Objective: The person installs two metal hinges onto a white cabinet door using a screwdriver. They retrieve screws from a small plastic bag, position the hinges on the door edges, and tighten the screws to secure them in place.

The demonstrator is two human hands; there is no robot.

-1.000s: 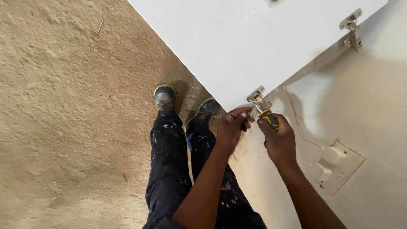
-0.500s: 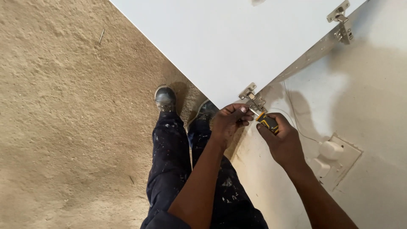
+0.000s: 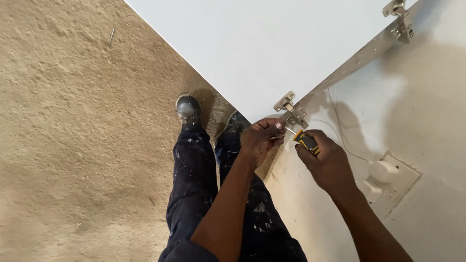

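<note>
- Sandy, dusty floor (image 3: 73, 145) fills the left side; a thin nail or stick (image 3: 111, 35) lies on it, well apart from the work.
- Two dark boots (image 3: 188, 109) planted on the floor, paint-flecked dark trousers (image 3: 194, 189) above them; the person stands close against the wall.
- White panel (image 3: 262, 48), probably a cabinet door, juts out from the wall with its corner just above the hands.
- Left hand (image 3: 259, 140) curled at that corner, fingertips pinched near the screwdriver tip, likely steadying it on the screw.
- Metal hinge (image 3: 290, 109) sits at the panel's edge where it meets the wall, touching both; this is the thing being worked.
- Screwdriver (image 3: 305, 140), yellow-and-black handle, thin shaft aimed up-left into the hinge.
- Right hand (image 3: 330, 162) wrapped tight around the handle, held in line with the shaft, presumably for turning force.
- White wall (image 3: 427, 97) on the right; thin wire (image 3: 340, 131) trails down it near the hinge, could snag.
- White socket plate (image 3: 388, 182) near the right wrist, loose-looking, not touching.
- Second hinge (image 3: 399, 14) further along the same edge, top right, untouched.
</note>
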